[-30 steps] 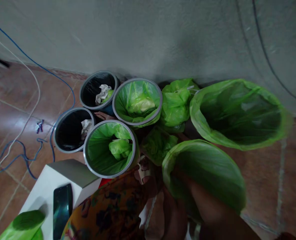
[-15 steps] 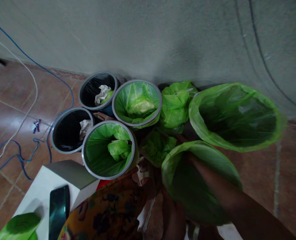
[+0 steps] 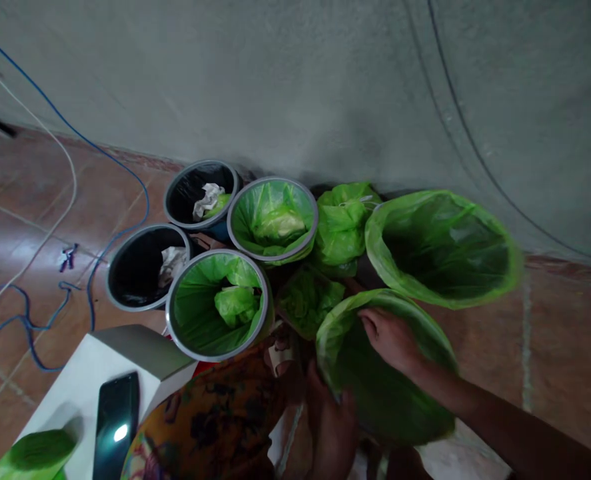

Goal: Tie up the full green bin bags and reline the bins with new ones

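Observation:
Close below me stands a bin lined with a green plastic bag [image 3: 390, 393]. My right hand [image 3: 389, 338] reaches across its mouth and grips the bag's far rim with curled fingers. My left hand [image 3: 331, 420] holds the bag's near left edge, fingers closed on the plastic. Behind it, by the wall, a second, larger green-lined bin [image 3: 442, 247] stands open.
Two green-lined bins [image 3: 220, 307] [image 3: 274, 217] with crumpled bags inside and two black-lined bins [image 3: 145, 267] [image 3: 200, 193] holding paper stand to the left. Tied green bags [image 3: 342, 223] sit between them. A white box [image 3: 90, 380] carries a phone [image 3: 116, 427]. Blue and white cables [image 3: 35, 313] lie on the tiled floor.
My right hand moved forward from the near side of the bag's mouth to its far rim and took hold. The view dropped slightly and sharpened.

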The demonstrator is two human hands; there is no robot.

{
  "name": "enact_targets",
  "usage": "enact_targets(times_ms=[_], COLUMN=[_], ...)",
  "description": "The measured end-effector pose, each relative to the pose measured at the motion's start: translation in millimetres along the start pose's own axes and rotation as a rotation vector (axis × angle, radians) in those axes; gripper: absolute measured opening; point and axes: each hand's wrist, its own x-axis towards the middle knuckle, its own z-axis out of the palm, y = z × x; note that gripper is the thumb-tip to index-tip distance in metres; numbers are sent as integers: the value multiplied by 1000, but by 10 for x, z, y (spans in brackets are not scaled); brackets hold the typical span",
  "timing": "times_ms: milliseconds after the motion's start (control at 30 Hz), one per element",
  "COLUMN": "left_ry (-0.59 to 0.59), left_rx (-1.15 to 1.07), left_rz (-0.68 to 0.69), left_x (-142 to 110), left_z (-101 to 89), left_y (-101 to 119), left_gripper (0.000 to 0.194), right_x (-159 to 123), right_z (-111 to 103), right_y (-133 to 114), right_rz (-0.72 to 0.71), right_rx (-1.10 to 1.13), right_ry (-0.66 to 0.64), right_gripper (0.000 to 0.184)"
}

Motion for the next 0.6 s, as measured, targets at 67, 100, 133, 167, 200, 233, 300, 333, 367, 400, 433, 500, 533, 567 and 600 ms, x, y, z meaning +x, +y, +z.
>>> enact_targets(times_ms=[67, 100, 133, 167, 200, 233, 300, 333, 367, 400, 433, 500, 533, 567, 600], left_ry=[83, 129, 166, 174, 167, 136, -16, -95, -131, -151, -157, -153, -162, -179, -200], left_rx=[-31, -35, -24, 13, 65, 123, 249, 286, 288, 274, 248, 214, 246, 309, 390], left_rz=[122, 204, 281, 337, 360, 360, 318, 278, 234, 211, 189, 160, 152, 148, 151], left_x=[69, 129, 208, 306, 418, 539, 782, 890, 982, 1059, 1121, 1215, 1256, 1296, 1338], left_z=[-45, -75, -103, -123, -134, -135, -109, -88, -64, -41, -20, 16, 31, 44, 56], left_y=[126, 214, 318, 433, 555, 675, 874, 940, 979, 990, 978, 913, 875, 842, 816], left_gripper=[67, 62, 57, 51, 47, 44, 34, 31, 28, 27, 26, 27, 29, 31, 30], right_x=[89, 132, 175, 219, 266, 314, 411, 458, 502, 541, 575, 625, 642, 654, 663], right_z=[-163, -249, -323, -374, -402, -406, -366, -336, -309, -288, -274, -265, -267, -271, -275], right_y=[-27, -50, -75, -101, -125, -147, -177, -186, -189, -188, -184, -174, -172, -173, -178], right_rz=[-43, -60, -67, -65, -56, -42, -2, 19, 36, 52, 67, 104, 128, 155, 182], right_rx=[-9, -10, -7, -3, -1, -1, -15, -31, -50, -69, -84, -105, -113, -123, -131], right_ry=[76, 109, 125, 120, 86, 26, -130, -206, -268, -308, -328, -324, -315, -307, -300], right_gripper=[23, 23, 24, 25, 28, 31, 35, 36, 36, 36, 36, 35, 35, 34, 34])
